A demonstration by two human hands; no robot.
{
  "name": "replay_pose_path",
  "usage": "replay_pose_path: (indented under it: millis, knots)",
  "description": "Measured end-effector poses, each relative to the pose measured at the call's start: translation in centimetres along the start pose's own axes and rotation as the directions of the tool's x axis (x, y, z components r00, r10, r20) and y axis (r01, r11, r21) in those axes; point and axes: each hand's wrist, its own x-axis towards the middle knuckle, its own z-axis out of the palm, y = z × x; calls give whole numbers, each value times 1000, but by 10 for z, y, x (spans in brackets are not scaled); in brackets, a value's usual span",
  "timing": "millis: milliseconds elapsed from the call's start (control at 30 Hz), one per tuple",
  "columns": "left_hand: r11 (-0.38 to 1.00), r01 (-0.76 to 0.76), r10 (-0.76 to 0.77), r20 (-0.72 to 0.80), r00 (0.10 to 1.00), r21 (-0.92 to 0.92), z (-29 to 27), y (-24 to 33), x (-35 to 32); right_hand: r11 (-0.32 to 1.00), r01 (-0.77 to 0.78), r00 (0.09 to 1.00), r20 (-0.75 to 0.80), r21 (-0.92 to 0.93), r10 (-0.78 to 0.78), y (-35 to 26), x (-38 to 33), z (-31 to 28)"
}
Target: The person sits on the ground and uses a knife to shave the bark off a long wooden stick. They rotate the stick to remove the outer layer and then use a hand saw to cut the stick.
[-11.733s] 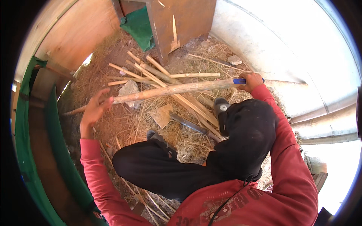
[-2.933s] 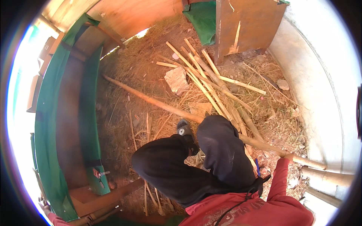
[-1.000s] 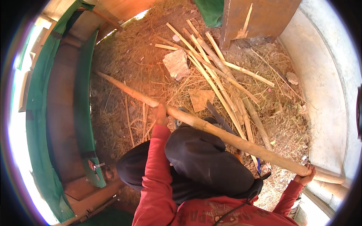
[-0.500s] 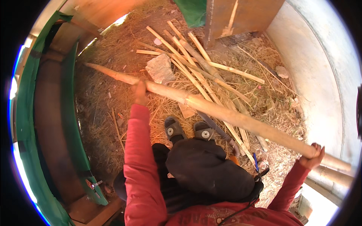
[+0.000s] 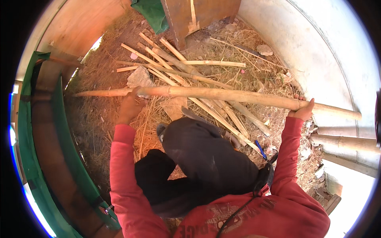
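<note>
A long bamboo pole (image 5: 222,94) lies across in front of me, over my bent knees and nearly level from left to right. My left hand (image 5: 131,106) is closed on it near its thinner left end. Toward the thicker right end, my right hand (image 5: 303,110) wraps round the pole from below. Beneath the pole, several split bamboo strips (image 5: 218,117) lie crossed on the straw-covered ground. A pale rock (image 5: 141,77) sits just behind the pole near my left hand. A dark blade (image 5: 193,115) shows partly beside my knee.
A second bamboo pole (image 5: 345,142) rests at the right by the pale wall (image 5: 317,51). A brown wooden board (image 5: 206,16) and green cloth (image 5: 152,14) stand at the back. Green-edged framing (image 5: 73,139) runs along the left. A slim blue object (image 5: 260,149) lies near my right knee.
The pole has turned from a slant to nearly level, its right end rising in view. Both hands still hold it. My view has shifted to the right, and my knees now cover most of the sandals.
</note>
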Motion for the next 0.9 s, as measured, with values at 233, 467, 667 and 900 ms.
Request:
replay_pose_path:
  millis: [233,467,667,900]
  knots:
    - [920,-285,310,-57,949,267,60,41,-11,973,-46,978,-207,-227,-2,4,-9,-5]
    - [905,-272,341,-176,923,326,116,45,23,970,-25,997,69,-242,43,9,13,-57]
    - [893,-350,387,-87,918,283,152,31,23,603,-131,808,268,-787,525,1,-1,-178]
    - [898,-321,353,-58,934,301,162,23,28,-560,-322,46,-603,-764,796,-22,-53,-381]
